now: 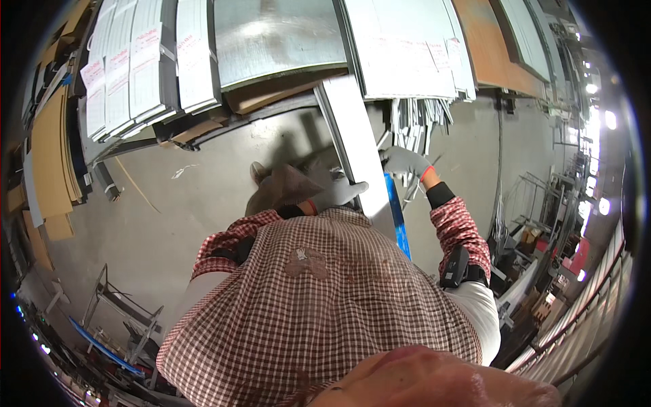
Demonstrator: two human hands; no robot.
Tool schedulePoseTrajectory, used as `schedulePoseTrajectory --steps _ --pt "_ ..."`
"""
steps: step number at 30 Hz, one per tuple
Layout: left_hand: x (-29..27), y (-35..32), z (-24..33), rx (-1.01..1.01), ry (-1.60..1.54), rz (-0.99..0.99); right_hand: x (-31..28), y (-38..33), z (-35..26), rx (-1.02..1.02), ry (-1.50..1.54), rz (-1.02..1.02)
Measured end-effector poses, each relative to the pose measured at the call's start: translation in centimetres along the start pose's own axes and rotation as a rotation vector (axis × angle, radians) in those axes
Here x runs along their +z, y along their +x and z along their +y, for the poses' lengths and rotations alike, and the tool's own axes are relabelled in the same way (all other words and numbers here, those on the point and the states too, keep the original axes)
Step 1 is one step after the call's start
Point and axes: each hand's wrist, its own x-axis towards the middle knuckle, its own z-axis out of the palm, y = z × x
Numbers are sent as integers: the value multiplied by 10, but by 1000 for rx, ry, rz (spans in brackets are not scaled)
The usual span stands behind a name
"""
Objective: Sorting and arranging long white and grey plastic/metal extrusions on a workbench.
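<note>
A long, narrow white panel [359, 146] with a dark left edge lies slantwise before my body, its far end at the edge of the work table. My left hand [336, 195], in a grey glove, holds its left side, with one finger stretched over the white face. At the panel's right edge is my right hand [408, 163], gloved too, its fingers curled against that edge; the fingertips are partly hidden. A blue strip [397, 217] shows just right of the panel, below my right hand.
Stacks of white slats [146, 64] sit at the far left, beside a grey metal sheet [278, 34]. A wide white stack [407, 51] stands right of it, with thin white strips [420, 119] hanging below. Brown boards [54, 156] lean at left; a metal frame [119, 305] stands lower left.
</note>
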Motion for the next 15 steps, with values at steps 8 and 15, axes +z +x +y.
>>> schedulePoseTrajectory --steps 8,15 --pt "-125 -1 19 -17 -686 18 -25 -23 -54 -327 -321 413" --pt "-159 -46 31 -54 -769 -230 -24 -74 -140 -608 146 -102"
